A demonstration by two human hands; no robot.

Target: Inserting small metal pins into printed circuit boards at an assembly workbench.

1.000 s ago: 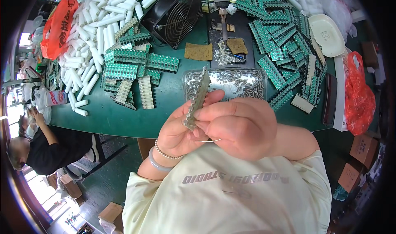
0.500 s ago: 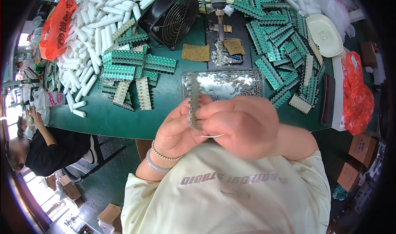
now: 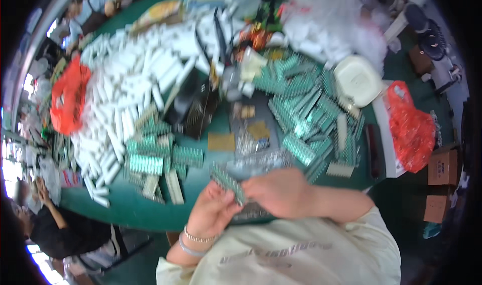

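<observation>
A narrow green circuit board strip (image 3: pixel 227 183) with notched edges slants upward from my left hand (image 3: pixel 208 213), pinched between thumb and fingers. Close against its right side is my right hand (image 3: pixel 281 192), fingers curled; motion blur hides what, if anything, they grip. Both hands are over the near part of a clear tray (image 3: pixel 271 159), whose small metal parts are blurred. Left of it lies a heap of green board strips (image 3: pixel 145 164), some turned pale side up. A bigger pile of such strips (image 3: pixel 301 119) spreads to the right.
White tubes (image 3: pixel 113 119) cover the table's far left, beside a black fan (image 3: pixel 188 109). Two brown sponge pads (image 3: pixel 221 142) lie beyond the tray. At right are a white dish (image 3: pixel 357 81) and a red bag (image 3: pixel 409 129). Another person (image 3: pixel 65 230) sits at left.
My view has tipped up, showing more of the far table. The strip has gone from upright to slanted, with its green face showing. The thin white wire by my right hand no longer shows.
</observation>
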